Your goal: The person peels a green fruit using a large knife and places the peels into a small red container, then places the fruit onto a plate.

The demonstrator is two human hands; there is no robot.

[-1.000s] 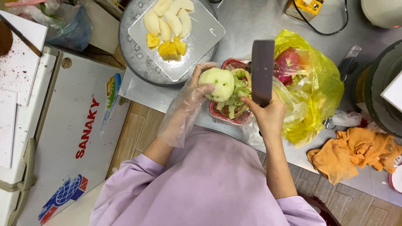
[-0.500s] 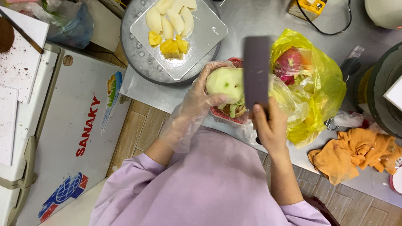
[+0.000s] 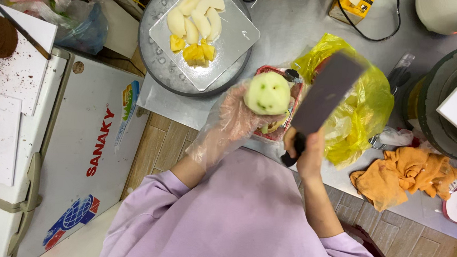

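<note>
Head | cleaver blurred | tray mostly hidden behind peeled fruit

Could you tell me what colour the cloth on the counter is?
Orange cloth, seen in the head view.

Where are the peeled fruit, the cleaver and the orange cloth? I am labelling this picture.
peeled fruit (image 3: 267, 93), head view, middle of its pale peeled face.
cleaver (image 3: 326, 93), head view, flat of the dark blade.
orange cloth (image 3: 403, 173), head view, middle of the crumpled folds.
</note>
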